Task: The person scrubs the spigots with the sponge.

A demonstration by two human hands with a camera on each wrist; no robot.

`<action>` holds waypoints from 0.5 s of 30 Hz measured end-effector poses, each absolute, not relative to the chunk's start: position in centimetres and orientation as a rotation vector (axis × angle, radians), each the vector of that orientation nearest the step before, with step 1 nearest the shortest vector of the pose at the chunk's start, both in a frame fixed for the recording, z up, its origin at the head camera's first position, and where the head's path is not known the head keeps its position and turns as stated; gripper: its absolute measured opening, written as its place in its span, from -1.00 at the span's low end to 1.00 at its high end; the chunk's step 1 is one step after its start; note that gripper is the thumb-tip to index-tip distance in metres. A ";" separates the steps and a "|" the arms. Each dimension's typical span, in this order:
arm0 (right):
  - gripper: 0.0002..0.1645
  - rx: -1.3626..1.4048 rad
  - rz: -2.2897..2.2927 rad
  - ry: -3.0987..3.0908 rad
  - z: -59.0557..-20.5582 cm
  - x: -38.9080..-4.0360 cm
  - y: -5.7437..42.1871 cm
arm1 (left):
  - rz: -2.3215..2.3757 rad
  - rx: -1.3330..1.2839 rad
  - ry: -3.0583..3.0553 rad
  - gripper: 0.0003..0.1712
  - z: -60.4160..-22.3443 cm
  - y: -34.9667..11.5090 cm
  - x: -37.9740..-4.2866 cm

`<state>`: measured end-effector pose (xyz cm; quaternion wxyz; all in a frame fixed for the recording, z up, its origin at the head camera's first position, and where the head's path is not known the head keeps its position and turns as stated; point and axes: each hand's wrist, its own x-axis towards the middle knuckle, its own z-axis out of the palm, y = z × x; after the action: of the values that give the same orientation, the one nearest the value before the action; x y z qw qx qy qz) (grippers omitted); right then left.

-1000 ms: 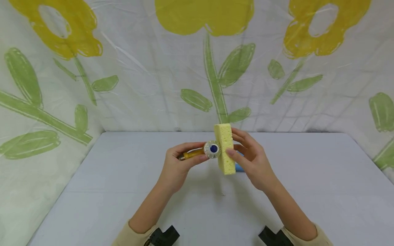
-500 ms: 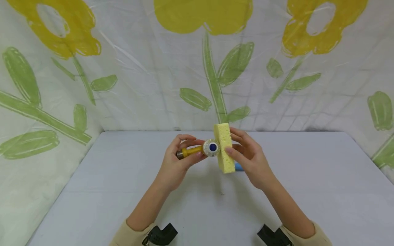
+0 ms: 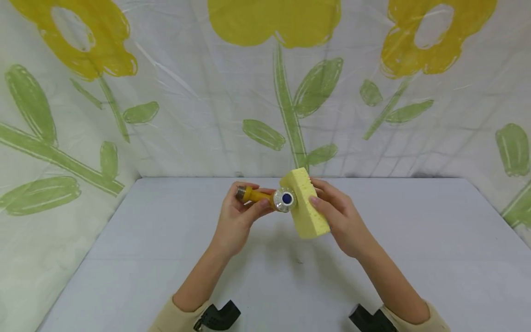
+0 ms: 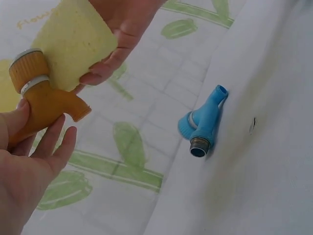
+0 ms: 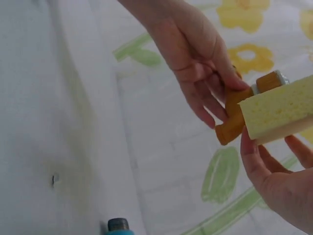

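An orange-yellow plastic tap [image 3: 256,195] is pinched between the thumb and fingers of my left hand [image 3: 234,223], above the table. Its threaded end points left, and its round knob, with a dark blue centre, faces the head camera. My right hand [image 3: 344,223] grips a yellow sponge [image 3: 306,205], thumb on the near side. The tilted sponge lies against the right side of the knob. From the left wrist, the tap's short spout [image 4: 78,108] shows beside the sponge. In the right wrist view the sponge covers part of the tap.
A blue tap [image 4: 208,120] lies on the white table [image 4: 274,161], hidden behind the sponge and right hand in the head view. A small dark mark [image 3: 299,261] shows on the table surface. The backdrop [image 3: 186,115] has painted flowers and stands behind the table.
The sponge has tilted, its lower end swinging right and its top left, against the knob. The left hand has turned the tap so its threaded end has risen.
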<state>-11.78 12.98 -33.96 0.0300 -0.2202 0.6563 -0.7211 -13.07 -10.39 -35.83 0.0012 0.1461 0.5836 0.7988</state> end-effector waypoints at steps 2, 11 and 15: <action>-0.56 -0.671 -2.236 2.008 -33.8 -11.8 13.1 | 2.467 0.502 1.864 -0.68 -36.0 -10.5 -13.1; -0.54 -0.561 -2.118 2.105 -33.2 -12.0 13.9 | 2.259 0.665 2.081 -0.68 -36.0 -11.0 -13.2; -0.45 -0.628 -1.859 2.203 -32.6 -12.4 15.4 | 2.221 0.745 2.151 -0.71 -35.7 -11.1 -13.2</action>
<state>-12.44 15.36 -32.61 0.0954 -0.2117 0.7434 -0.6272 -13.23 -11.14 -35.68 -0.0194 0.2343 0.6761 0.6983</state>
